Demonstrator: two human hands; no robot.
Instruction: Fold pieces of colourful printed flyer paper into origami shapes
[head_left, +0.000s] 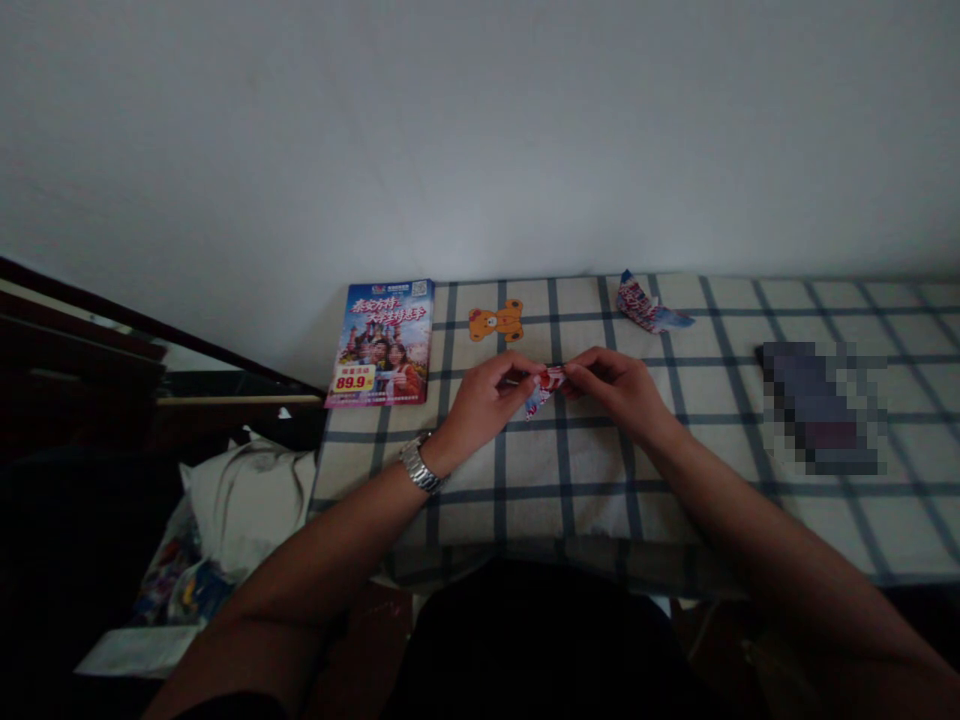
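Note:
Between my two hands is a small folded piece of printed paper [546, 387], coloured red, white and blue. My left hand [491, 395], with a metal watch on its wrist, pinches the paper's left side. On the other side, the fingers of my right hand [611, 385] are closed on its upper right end. A folded paper shape [651, 308] in similar print lies farther back to the right. The stack of printed flyers [382, 345] rests at the left end of the table. Parts of the held paper are hidden behind my fingers.
A checked cloth [517, 505] covers the table, which meets a pale wall [480, 140]. Behind my hands is an orange bear figure [496, 321]. A dark blurred-out object [814, 405] lies to the right. White bags [251, 500] stand low at the left.

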